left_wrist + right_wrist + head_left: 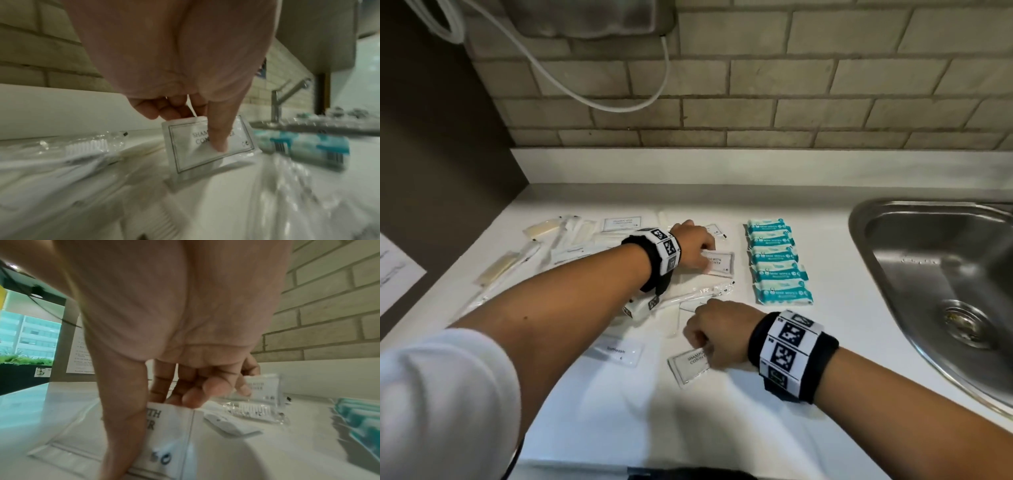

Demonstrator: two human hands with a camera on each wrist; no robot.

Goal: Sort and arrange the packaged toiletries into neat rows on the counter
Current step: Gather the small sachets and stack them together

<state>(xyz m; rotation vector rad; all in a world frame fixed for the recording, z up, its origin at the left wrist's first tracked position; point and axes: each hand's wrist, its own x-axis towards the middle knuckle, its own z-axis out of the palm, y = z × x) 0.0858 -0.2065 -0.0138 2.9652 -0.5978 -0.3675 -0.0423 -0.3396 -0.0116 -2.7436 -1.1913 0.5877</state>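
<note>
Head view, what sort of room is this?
Probably a kitchenette or pantry counter: a stainless steel sink set in a white counter, a brick-tile backsplash, and a faucet by the sink.

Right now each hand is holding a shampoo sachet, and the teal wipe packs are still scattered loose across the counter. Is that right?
Not quite. The hands are right: the left hand and right hand each hold a shampoo sachet. But the teal wipe packs are not scattered: the head view shows them lined up in one neat overlapping row beside the sink.
</note>
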